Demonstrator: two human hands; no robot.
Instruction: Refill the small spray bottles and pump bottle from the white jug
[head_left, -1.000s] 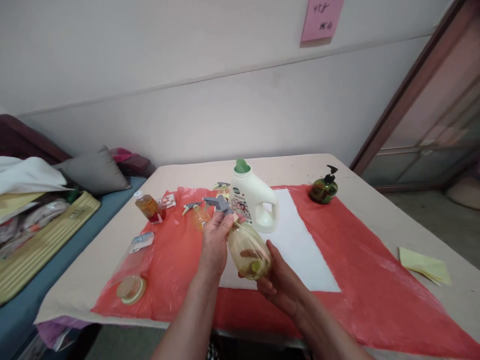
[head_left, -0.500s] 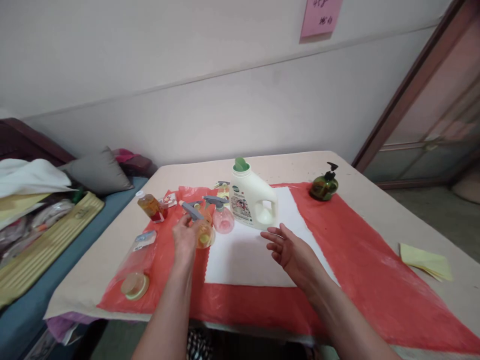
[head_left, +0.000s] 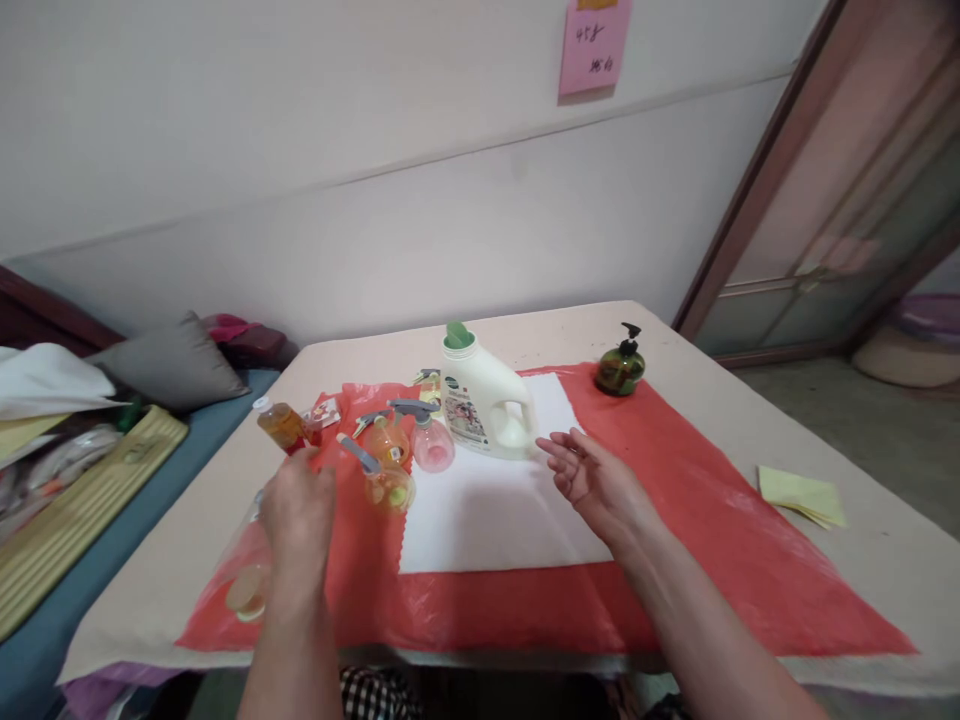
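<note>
My left hand hovers over the red plastic sheet with fingers loose, holding nothing, just left of a yellow spray bottle lying on its side. My right hand is open, palm up, above the white paper sheet, close to the white detergent jug with a green cap. A pink spray bottle and an orange spray bottle stand beside the jug.
An amber bottle and a clear bottle lying flat sit at the left of the sheet. A dark green pump bottle stands at the back right. Yellow paper lies at the right. A bed with pillows is left of the table.
Both hands held the yellow spray bottle a second ago. It now lies on the red sheet, my left hand has drawn back to the left, and my right hand hovers open.
</note>
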